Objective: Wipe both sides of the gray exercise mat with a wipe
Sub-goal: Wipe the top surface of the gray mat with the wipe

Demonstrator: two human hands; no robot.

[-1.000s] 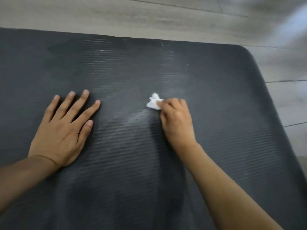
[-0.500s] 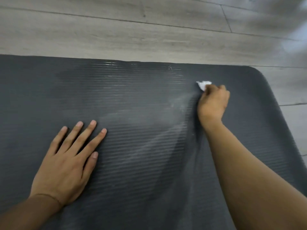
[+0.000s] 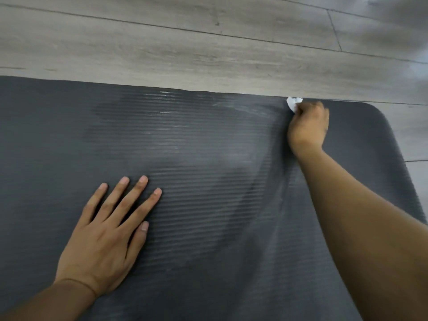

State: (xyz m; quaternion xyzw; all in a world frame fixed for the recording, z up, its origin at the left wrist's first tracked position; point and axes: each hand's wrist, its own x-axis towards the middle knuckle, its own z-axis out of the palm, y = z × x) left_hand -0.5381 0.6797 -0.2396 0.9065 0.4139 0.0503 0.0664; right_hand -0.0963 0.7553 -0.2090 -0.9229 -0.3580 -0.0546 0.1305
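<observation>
**Wipe at the far edge: risks of running off the mat**

Underneath everything, pale wood-look floor [image 3: 208,49], beyond both hands and bare past the right hand's knuckles. On it, lying flat, the gray exercise mat [image 3: 196,228], ribbed, filling nearly all the space under and between the two arms, its rounded far corner just to the right of the right hand. Damp, shiny streaks [image 3: 185,135] between the hands and ahead of the left; drier-looking ribbing to the right of the right wrist and out to the left of the left hand.

Planted palm-down near the body, left hand [image 3: 104,232], fingers spread wide, holding nothing, only pressing on the mat. Stretched far forward, right hand [image 3: 308,126], curled tight around the small white wipe [image 3: 293,103], bunched and peeking out at the mat's far edge.

Likely trouble from here: overshooting the edge and dragging the wipe onto the floor, picking up grit. Also possible: losing such a small wad from the fingertips on the ribs. Patchy coverage, judging by the dry areas. Underside apparently not yet done.
</observation>
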